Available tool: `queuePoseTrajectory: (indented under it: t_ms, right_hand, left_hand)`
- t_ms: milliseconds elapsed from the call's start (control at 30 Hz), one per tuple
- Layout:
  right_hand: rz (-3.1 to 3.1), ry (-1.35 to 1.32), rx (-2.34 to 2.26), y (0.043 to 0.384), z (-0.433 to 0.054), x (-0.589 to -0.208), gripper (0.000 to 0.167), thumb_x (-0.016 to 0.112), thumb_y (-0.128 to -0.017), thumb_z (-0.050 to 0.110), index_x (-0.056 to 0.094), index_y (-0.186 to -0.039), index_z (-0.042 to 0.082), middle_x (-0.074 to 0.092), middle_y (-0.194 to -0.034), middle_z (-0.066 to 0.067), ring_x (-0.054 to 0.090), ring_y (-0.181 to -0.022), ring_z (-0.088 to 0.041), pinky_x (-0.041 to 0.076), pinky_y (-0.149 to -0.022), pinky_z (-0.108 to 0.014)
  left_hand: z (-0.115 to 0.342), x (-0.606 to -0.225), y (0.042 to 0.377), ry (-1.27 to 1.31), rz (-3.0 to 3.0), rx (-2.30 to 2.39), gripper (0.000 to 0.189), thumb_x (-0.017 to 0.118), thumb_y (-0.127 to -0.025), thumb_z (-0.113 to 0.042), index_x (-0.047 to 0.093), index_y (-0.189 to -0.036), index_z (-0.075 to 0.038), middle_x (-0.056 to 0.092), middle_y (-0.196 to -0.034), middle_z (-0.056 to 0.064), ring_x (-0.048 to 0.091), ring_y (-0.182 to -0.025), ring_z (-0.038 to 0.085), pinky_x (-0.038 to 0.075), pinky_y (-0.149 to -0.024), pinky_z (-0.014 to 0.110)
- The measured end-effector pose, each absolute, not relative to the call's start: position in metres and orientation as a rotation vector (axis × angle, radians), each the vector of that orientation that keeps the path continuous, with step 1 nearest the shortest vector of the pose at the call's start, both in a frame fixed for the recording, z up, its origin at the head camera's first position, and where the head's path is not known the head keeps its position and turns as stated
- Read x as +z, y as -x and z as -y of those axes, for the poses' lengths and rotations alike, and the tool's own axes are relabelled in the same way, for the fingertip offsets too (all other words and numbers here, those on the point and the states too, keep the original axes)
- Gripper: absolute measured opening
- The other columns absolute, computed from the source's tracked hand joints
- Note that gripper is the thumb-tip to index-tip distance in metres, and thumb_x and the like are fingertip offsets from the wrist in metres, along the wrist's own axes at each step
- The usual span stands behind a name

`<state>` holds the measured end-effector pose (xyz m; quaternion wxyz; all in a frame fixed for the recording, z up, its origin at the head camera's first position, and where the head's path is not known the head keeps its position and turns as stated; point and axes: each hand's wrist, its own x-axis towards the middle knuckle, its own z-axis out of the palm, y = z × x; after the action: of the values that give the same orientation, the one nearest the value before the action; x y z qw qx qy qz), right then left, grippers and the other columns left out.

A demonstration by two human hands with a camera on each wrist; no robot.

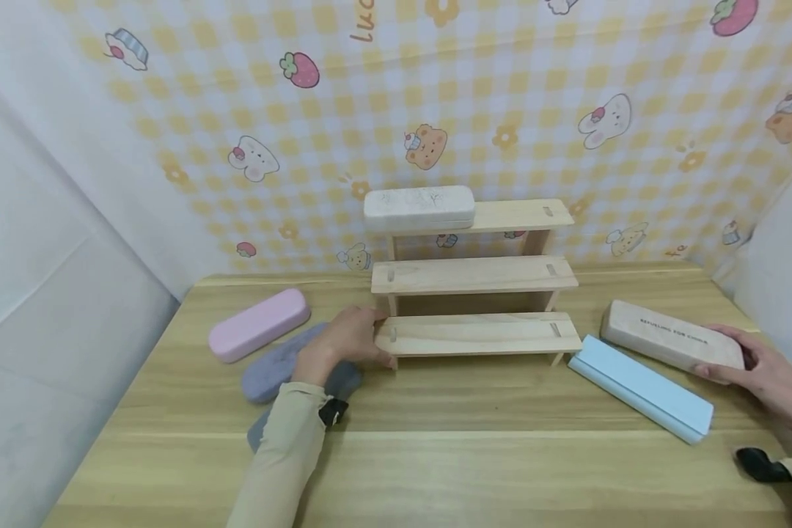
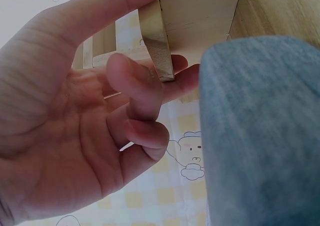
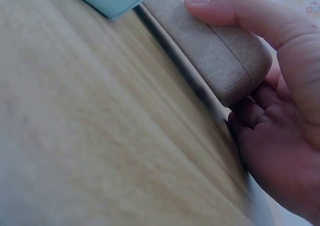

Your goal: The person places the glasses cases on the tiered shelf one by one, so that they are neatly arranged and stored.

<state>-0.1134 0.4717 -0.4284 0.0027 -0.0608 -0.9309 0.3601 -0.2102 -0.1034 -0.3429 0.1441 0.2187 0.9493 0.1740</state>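
Note:
My left hand grips the left end of a three-step wooden display rack at its lowest step. In the left wrist view, thumb and fingers hold the board's end from opposite sides. Over on the right, my right hand holds the near end of a beige glasses case with printed lettering. The right wrist view has the thumb on the case's side and the other fingers partly hidden behind it. A white glasses case lies on the left of the top step.
A light blue case lies beside the beige one. Left of the rack are a pink case, a fuzzy purple-blue case and a grey-blue case partly under my left arm. A checked cloth hangs behind the wooden table.

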Motion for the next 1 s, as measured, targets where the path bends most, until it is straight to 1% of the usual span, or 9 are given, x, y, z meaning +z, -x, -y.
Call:
queuePoseTrajectory:
  t_ms: [133,233,333,467,533,700,800,933,1000]
  right_hand:
    - [2.934,0.227,1.099,0.113,-0.473,-0.429,0.083,0.065,-0.088,0.031,0.013,-0.150,0.015,0.025,-0.135,-0.032,0.029,-0.095,0.004,0.023,-0.077,-0.013]
    - [2.926,0.232,1.082,0.112,-0.474,-0.431,0.083,0.064,-0.088,0.032,0.013,-0.151,0.017,0.024,-0.136,-0.033,0.031,-0.098,-0.002,0.023,-0.081,-0.018]
    - [2.889,0.210,1.121,0.113,-0.473,-0.433,0.080,0.066,-0.087,0.028,0.017,-0.150,0.021,0.028,-0.135,-0.025,0.032,-0.098,-0.001,0.024,-0.076,-0.011]
    - [2.846,0.192,1.186,0.112,-0.471,-0.436,0.077,0.067,-0.087,0.025,0.022,-0.149,0.023,0.035,-0.124,-0.004,0.030,-0.094,0.007,0.026,-0.067,-0.005]
    - [2.836,0.195,1.197,0.112,-0.472,-0.435,0.076,0.067,-0.087,0.025,0.022,-0.149,0.024,0.035,-0.122,0.006,0.029,-0.093,0.009,0.026,-0.067,-0.005]
    - [2.804,0.171,1.224,0.114,-0.473,-0.429,0.073,0.067,-0.087,0.022,0.026,-0.147,0.026,0.033,-0.117,0.020,0.031,-0.093,0.009,0.026,-0.068,-0.006]
    - [2.801,0.176,1.230,0.114,-0.473,-0.426,0.074,0.067,-0.087,0.020,0.025,-0.148,0.028,0.032,-0.116,0.021,0.031,-0.092,0.010,0.026,-0.068,-0.005]
    - [2.822,0.177,1.208,0.113,-0.472,-0.420,0.075,0.067,-0.087,0.021,0.024,-0.148,0.028,0.034,-0.120,0.011,0.030,-0.093,0.010,0.026,-0.069,-0.004]
    - [2.813,0.161,1.222,0.114,-0.472,-0.416,0.074,0.067,-0.087,0.019,0.025,-0.147,0.028,0.035,-0.119,0.013,0.030,-0.093,0.009,0.027,-0.069,-0.004]
  left_hand:
    - [0.104,-0.345,0.211,-0.630,-2.733,0.508,0.086,0.086,-0.060,-0.036,0.052,-0.130,0.000,0.060,-0.117,0.017,0.053,-0.108,0.033,0.040,-0.096,0.043]
    - [0.105,-0.346,0.211,-0.639,-2.729,0.511,0.087,0.086,-0.061,-0.037,0.051,-0.130,0.001,0.058,-0.119,0.018,0.052,-0.110,0.034,0.040,-0.096,0.044]
    - [0.106,-0.344,0.210,-0.632,-2.721,0.511,0.087,0.086,-0.061,-0.036,0.050,-0.131,0.002,0.057,-0.122,0.019,0.050,-0.113,0.036,0.038,-0.098,0.044]
    - [0.106,-0.342,0.211,-0.633,-2.715,0.500,0.086,0.085,-0.062,-0.036,0.050,-0.131,0.002,0.056,-0.122,0.020,0.050,-0.113,0.036,0.038,-0.098,0.045]
    - [0.106,-0.341,0.212,-0.641,-2.716,0.495,0.086,0.085,-0.062,-0.036,0.050,-0.131,0.001,0.056,-0.122,0.020,0.050,-0.112,0.036,0.038,-0.098,0.045]
    - [0.105,-0.341,0.215,-0.656,-2.730,0.483,0.083,0.085,-0.062,-0.037,0.052,-0.130,0.000,0.060,-0.115,0.017,0.054,-0.106,0.032,0.041,-0.095,0.043]
    - [0.104,-0.343,0.216,-0.663,-2.728,0.473,0.083,0.084,-0.063,-0.038,0.052,-0.130,-0.001,0.062,-0.110,0.014,0.055,-0.101,0.029,0.043,-0.092,0.041]
    - [0.104,-0.344,0.216,-0.655,-2.721,0.468,0.083,0.084,-0.063,-0.039,0.052,-0.130,-0.002,0.063,-0.105,0.011,0.056,-0.095,0.026,0.045,-0.088,0.040]
    - [0.103,-0.344,0.216,-0.654,-2.723,0.468,0.082,0.084,-0.063,-0.039,0.053,-0.130,-0.002,0.063,-0.102,0.010,0.056,-0.092,0.024,0.045,-0.086,0.039]
